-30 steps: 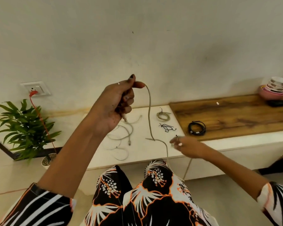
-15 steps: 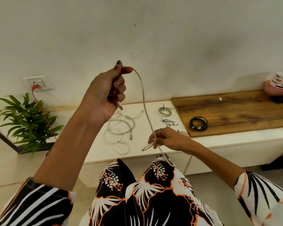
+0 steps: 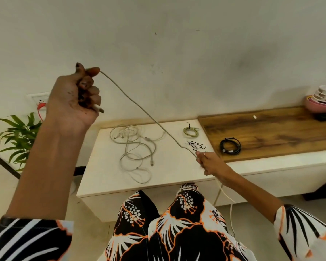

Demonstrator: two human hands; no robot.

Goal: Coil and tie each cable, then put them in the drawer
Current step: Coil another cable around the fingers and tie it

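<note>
Hands hold one grey cable point(image 3: 139, 108) stretched taut between them, above a white worktop point(image 3: 105, 172). The left hand point(image 3: 74, 98) is raised high in front of the wall, its fingers point(image 3: 90, 91) curled tight round the cable's end, thumb and forefinger pinching the cord at the top while a white plug point(image 3: 99, 109) sticks out below the fist. From there the cable slants down to the right hand point(image 3: 209, 162), which hangs low over the front edge of the worktop and pinches the cord between its fingertips; a ring shows on one finger. Past that hand the cable drops over the edge and down beside a patterned knee towards the floor. On the worktop, left of the right hand, lies a loose tangle of pale cables point(image 3: 134, 147), not coiled. Further back sits a small greenish coil point(image 3: 191, 131) already tied, and just in front of it a few black ties point(image 3: 195, 145), near the right hand but apart from it. To the right, on a wooden board point(image 3: 280, 132), rests a coiled black cable point(image 3: 230, 146), which seems to be bound, though the tie is too small to tell for sure. Stacked bowls point(image 3: 324, 98) stand at the far right end. At the left, a green plant point(image 3: 17, 134) sits below a wall socket point(image 3: 39, 99) with a red plug in it.
</note>
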